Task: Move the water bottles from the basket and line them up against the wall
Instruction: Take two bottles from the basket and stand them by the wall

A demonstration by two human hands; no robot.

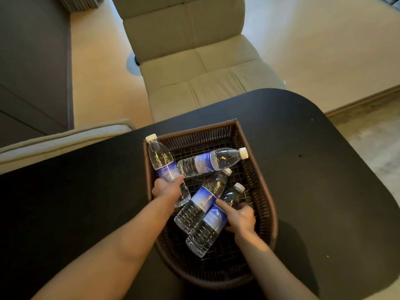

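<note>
Wicker basket [263, 191]: each hand grips a bottle.

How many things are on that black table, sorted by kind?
Water bottles: 4, at and, all inside the basket
Wicker basket: 1
Total: 5

Beige sofa [190, 61] beyond black table [303, 169], pale floor [324, 50].
</note>
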